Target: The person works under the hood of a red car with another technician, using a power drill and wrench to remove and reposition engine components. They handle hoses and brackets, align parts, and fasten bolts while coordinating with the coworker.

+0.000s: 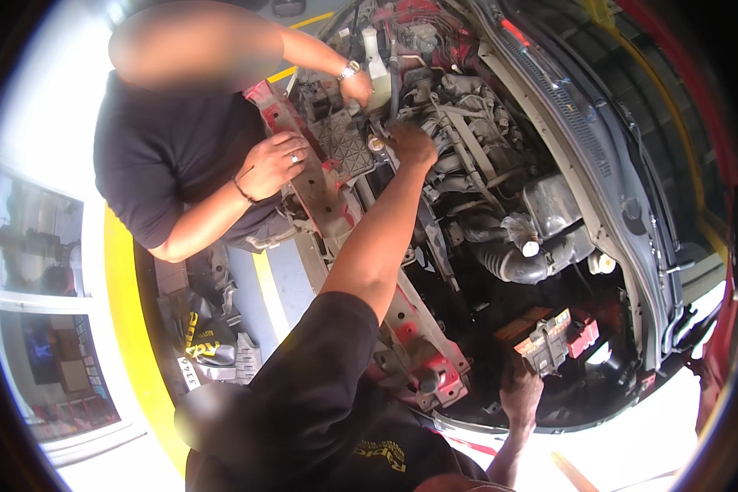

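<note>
Stretched across the front of the engine bay, my left arm ends with my left hand [415,148] closed near the round filler cap [376,143]. Whatever its fingers hold is hidden. At the near right of the bay, my right hand [520,394] grips the near edge of a car battery [535,348]. The battery has orange labels, a black piece across its top and a red part [582,334] beside it. Across from me, a co-worker's hand [356,88] reaches to a pale plastic reservoir [375,61]; the co-worker's other hand [277,166] lies on the front crossmember.
The red and grey crossmember [414,324] edges the bay. The engine [476,139] fills the middle, with a ribbed black intake hose [508,266] near the battery. The windshield cowl [570,107] borders the right. Black plastic car parts [221,328] lie on the floor at left.
</note>
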Tool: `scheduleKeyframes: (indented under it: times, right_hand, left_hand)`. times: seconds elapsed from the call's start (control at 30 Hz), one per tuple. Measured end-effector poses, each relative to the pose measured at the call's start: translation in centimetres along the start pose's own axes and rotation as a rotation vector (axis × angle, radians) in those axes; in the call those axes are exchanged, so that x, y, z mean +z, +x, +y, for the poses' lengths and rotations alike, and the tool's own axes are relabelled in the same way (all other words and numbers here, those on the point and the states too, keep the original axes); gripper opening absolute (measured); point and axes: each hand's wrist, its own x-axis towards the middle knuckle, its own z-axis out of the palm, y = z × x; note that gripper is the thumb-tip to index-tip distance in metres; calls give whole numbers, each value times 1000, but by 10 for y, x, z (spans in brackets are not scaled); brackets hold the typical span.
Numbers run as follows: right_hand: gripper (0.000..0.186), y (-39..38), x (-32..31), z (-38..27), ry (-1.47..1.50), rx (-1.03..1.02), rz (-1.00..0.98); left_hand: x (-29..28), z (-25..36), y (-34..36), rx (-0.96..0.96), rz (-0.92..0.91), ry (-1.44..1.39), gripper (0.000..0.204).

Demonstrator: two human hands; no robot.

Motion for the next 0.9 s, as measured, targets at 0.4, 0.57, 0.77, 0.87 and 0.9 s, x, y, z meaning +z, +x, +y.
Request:
scheduleKeyframes:
  times: [0.4, 0.57, 0.77, 0.87, 0.9]
  right_hand:
    - [29, -81, -39, 5, 106, 89, 213]
    - [27, -83, -28, 13, 44, -4, 298]
    - [28, -85, -23, 17, 22, -22, 275]
    - [26, -86, -22, 17, 22, -36, 305]
    - [25, -86, -21, 17, 17, -38, 315]
  left_hand:
    - [-212, -111, -342, 1073, 19, -797, 32]
    - [-119, -237, -449, 367, 365, -872, 26]
    - [29, -371, -566, 118, 126, -528, 26]
    - [103, -417, -608, -58, -58, -574, 30]
    - [127, -430, -622, -122, -134, -528, 32]
